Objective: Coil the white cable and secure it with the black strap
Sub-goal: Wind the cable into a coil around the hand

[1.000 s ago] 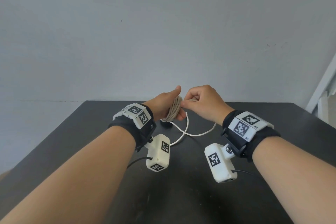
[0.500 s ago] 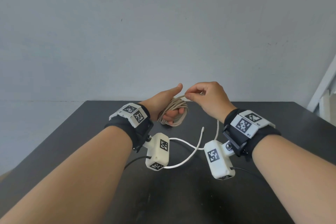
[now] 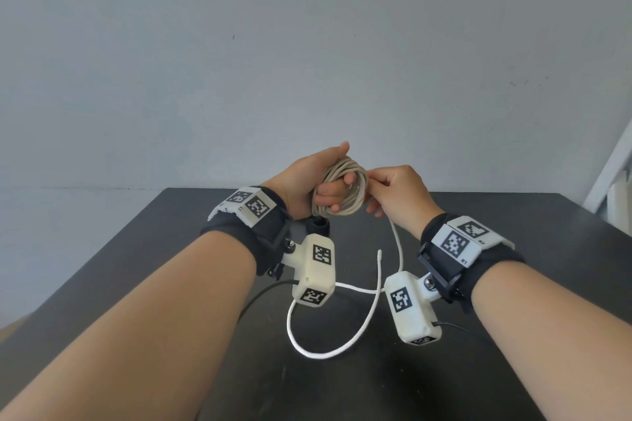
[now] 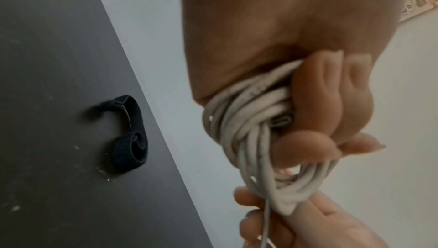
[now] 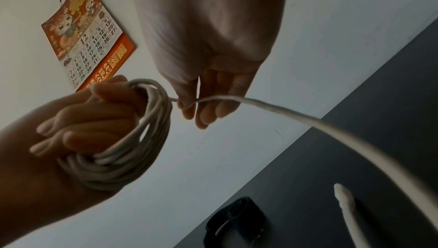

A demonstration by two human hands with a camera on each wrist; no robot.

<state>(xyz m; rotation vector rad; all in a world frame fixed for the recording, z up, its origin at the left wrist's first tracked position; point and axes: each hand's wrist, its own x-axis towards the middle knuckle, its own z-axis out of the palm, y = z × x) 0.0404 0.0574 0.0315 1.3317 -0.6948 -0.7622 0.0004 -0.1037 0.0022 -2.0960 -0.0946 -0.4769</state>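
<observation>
mostly coiled white cable (image 3: 345,188) between hands, black strap (image 4: 129,137) perhaps just behind

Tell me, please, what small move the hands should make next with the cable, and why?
Probably one more wrap: the right hand pinches the white cable beside the coil that the left hand grips, and a loose tail still lies looped on the table. The black strap lies untouched on the table, so strapping seems premature.
</observation>
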